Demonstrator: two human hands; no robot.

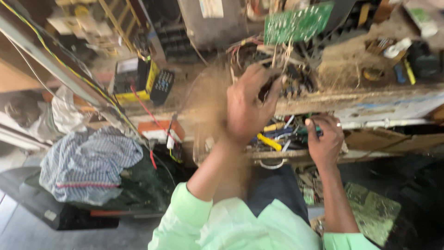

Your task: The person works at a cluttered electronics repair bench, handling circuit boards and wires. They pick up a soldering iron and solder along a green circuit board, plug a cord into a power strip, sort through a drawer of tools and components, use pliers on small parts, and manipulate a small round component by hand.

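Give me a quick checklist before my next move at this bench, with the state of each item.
1. Left hand sharp in view: not ok, blurred.
2. What the left hand holds: cannot tell; it is over the wires.
3. Right hand at the open drawer: ok.
4. Drawer tools easy to pick out: not ok, jumbled.
5. Green board apart from both hands: ok.

Worn bench [370,99], wires [259,53], maybe multimeter [134,78]
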